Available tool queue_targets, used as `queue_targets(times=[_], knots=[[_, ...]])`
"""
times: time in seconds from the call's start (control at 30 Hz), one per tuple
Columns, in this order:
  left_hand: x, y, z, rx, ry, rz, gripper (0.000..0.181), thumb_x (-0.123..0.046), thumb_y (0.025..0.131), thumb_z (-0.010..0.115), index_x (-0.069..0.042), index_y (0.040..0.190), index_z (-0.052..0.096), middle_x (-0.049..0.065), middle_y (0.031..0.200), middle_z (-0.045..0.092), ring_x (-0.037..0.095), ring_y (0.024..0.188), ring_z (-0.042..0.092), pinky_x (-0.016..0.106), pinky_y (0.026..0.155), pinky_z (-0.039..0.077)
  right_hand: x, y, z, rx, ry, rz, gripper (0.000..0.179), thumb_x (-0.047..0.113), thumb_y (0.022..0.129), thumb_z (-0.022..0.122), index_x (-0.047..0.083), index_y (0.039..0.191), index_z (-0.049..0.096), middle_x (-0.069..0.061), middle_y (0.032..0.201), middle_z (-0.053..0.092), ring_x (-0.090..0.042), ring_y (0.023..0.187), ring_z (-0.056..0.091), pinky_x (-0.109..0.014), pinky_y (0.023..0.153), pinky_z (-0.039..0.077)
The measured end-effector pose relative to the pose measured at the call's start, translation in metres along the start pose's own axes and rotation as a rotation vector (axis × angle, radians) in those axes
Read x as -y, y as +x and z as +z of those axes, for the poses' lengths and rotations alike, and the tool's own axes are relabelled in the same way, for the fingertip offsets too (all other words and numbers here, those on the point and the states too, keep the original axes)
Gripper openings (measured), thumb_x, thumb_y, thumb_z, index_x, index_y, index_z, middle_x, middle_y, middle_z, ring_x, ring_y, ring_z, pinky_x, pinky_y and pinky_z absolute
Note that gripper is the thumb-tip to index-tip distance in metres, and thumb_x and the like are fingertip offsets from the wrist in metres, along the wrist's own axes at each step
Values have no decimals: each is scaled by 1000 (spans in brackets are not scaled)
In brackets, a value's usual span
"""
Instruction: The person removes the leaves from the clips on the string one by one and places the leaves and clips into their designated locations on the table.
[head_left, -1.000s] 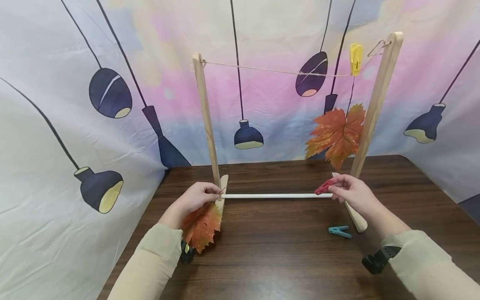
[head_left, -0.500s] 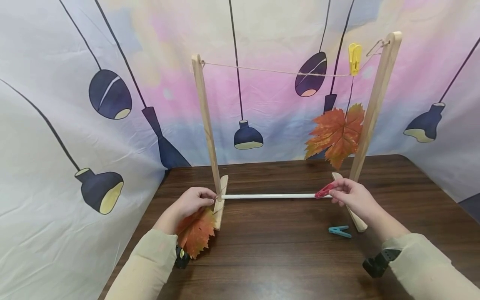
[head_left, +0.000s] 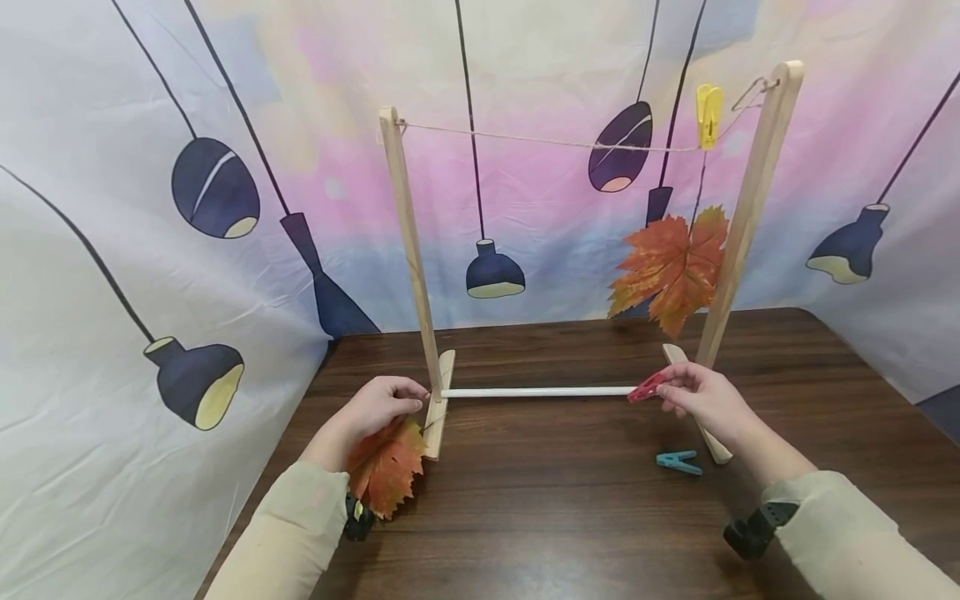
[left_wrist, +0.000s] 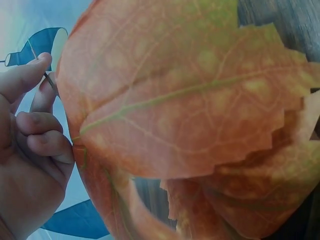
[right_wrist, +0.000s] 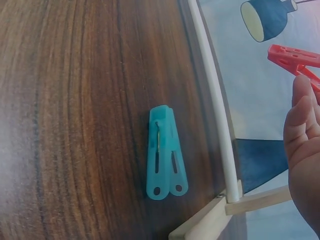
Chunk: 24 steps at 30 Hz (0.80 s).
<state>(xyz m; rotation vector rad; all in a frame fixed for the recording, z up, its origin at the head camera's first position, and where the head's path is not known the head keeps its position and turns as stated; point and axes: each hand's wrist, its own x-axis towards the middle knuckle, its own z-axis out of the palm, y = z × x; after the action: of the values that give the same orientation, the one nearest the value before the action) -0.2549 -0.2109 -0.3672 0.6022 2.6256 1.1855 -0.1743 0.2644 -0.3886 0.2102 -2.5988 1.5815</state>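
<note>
My left hand (head_left: 380, 407) pinches the thin stem of an orange maple leaf (head_left: 388, 467) beside the stand's left foot; the leaf hangs below the fingers and fills much of the left wrist view. In my right hand (head_left: 703, 393) is a red clothespin (head_left: 647, 387), held between thumb and fingers in front of the white rod (head_left: 536, 392). A teal clothespin (right_wrist: 162, 152) lies on the table below that hand. Above, a yellow clothespin (head_left: 708, 117) clips a second maple leaf (head_left: 672, 271) to the string (head_left: 525, 138), near the right post.
Two wooden posts, the left post (head_left: 408, 242) and the right post (head_left: 752, 208), stand on wooden feet and carry the string. The white rod joins them low down. A brown wooden table (head_left: 540, 508) lies beneath, with a lamp-printed cloth (head_left: 360, 167) behind.
The left hand has moved a little left and down, taking the leaf with it, away from the left post's base. The red clothespin in the right hand has dipped slightly.
</note>
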Motion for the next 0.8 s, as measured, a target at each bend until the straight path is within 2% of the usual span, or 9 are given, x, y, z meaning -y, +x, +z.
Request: queue_targets(times=[0.13, 0.37, 0.47, 0.7, 0.8], knots=[[4, -2, -1, 0, 13, -15, 23, -8, 90, 61, 3, 109, 66, 6, 71, 57, 17, 48, 43, 32, 47, 40, -2, -2, 1, 6, 9, 9, 35, 17, 92, 61, -9, 113, 51, -15, 88, 62, -19, 74, 61, -32, 63, 51], [15, -6, -5, -1, -2, -88, 24, -8, 91, 59, 1, 113, 65, 7, 66, 52, 18, 47, 42, 31, 46, 39, -7, -5, 3, 6, 20, 28, 37, 18, 92, 61, -9, 115, 50, -20, 94, 62, -16, 74, 61, -30, 64, 51], [18, -8, -9, -2, -10, -92, 25, -8, 91, 59, 1, 113, 64, 8, 65, 52, 18, 47, 42, 32, 46, 39, -9, -5, 5, 5, 21, 36, 37, 18, 92, 61, -9, 115, 50, -20, 93, 62, -20, 75, 62, -30, 63, 51], [21, -12, -17, 2, 6, -107, 25, -8, 91, 59, 2, 113, 64, 19, 89, 61, 17, 49, 42, 32, 49, 41, -16, -8, 9, 20, 31, 48, 38, 19, 92, 61, -8, 116, 49, -20, 94, 61, -28, 76, 61, -32, 63, 52], [23, -15, -19, 0, 20, -113, 25, -9, 91, 59, 1, 113, 65, 19, 96, 63, 17, 49, 41, 32, 49, 41, -19, -9, 11, 24, 22, 57, 39, 21, 92, 61, -7, 116, 49, -20, 95, 61, -26, 77, 61, -32, 64, 52]])
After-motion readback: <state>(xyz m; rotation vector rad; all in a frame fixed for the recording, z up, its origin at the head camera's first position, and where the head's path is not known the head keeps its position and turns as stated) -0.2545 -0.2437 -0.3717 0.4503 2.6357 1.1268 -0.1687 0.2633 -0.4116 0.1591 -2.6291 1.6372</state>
